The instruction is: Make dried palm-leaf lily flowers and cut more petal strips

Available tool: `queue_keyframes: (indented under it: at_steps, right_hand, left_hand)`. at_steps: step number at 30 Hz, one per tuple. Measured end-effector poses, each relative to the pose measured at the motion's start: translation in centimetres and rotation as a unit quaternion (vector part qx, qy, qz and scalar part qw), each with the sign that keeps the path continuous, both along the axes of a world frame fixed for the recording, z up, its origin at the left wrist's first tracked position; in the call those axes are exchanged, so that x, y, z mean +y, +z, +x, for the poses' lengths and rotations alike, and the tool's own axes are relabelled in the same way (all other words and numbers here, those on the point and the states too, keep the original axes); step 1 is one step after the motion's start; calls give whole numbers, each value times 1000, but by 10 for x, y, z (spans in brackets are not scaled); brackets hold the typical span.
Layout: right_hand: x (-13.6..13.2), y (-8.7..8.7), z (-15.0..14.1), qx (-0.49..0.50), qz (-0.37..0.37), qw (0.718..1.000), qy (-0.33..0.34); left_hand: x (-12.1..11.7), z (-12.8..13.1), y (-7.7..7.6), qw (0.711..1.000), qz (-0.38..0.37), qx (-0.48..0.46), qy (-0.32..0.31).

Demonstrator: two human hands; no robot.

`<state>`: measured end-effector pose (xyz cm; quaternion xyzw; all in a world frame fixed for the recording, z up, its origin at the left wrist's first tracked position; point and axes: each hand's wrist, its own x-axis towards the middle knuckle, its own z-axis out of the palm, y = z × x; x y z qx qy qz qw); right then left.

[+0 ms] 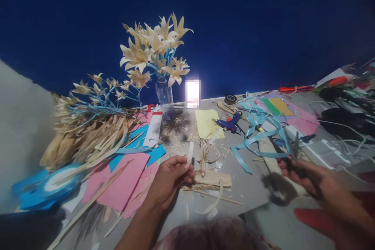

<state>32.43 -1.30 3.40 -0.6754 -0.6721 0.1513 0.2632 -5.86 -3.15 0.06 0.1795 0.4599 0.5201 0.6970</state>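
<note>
Between the thumb and fingers of my left hand (177, 172) stands a short pale strip (190, 150), perhaps dried husk, pointing upward. My right hand (315, 177), off to the right and slightly blurred, is closed around the dark handles of a pair of scissors (295, 146), with the blades pointing away from me. Just beyond my left hand lie dry husk scraps (205, 152). A flat bundle of husk pieces (215, 179) rests close to its right side. Loops of light blue ribbon (249, 140) spread out to the left of the scissors.
A glass vase (164, 97) of husk flowers (159, 41) stands at the back. A blue glue gun (230, 122) lies near a yellow sheet (205, 123). Pink paper (125, 177), a ribbon roll (60, 181) and dried husks (84, 136) cover the left. A white power strip (328, 154) sits right.
</note>
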Motion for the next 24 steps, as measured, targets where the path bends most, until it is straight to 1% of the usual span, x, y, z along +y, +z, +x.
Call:
queue_keyframes:
  at_steps: [1, 2, 3, 4, 6, 8, 11, 15, 19, 24]
  right_hand:
    - [-4, -2, -21, 84, -77, 989, 94]
    - [-7, -5, -43, 136, -150, 965, 166]
    - [-9, -8, -67, 159, -200, 942, 218]
    - [-10, -11, -90, 169, -226, 928, 245]
    - [-9, -18, -129, 161, -253, 918, 260]
    - [-7, -23, -153, 163, -275, 909, 266]
    - [-5, -27, -168, 192, -316, 886, 279]
    - [-5, -26, -173, 232, -353, 863, 276]
    - [-5, -24, -176, 267, -372, 849, 264]
    - [-5, -24, -175, 286, -386, 840, 252]
  left_hand:
    - [-1, 1, 0, 1000, 6, -1, -4]
    - [-1, 2, 1, 1000, 13, -2, -10]
    - [-2, 3, 2, 1000, 20, -2, -19]
    - [-3, 4, 3, 999, 29, -1, -27]
    - [-5, 5, 5, 998, 46, 6, -40]
    - [-8, 4, 8, 997, 58, 6, -40]
    - [-12, 2, 11, 996, 75, -4, -38]
    - [-15, -3, 7, 994, 97, -11, -50]
    - [-14, -7, 2, 991, 111, -22, -68]
    - [-12, -8, 4, 989, 115, -41, -83]
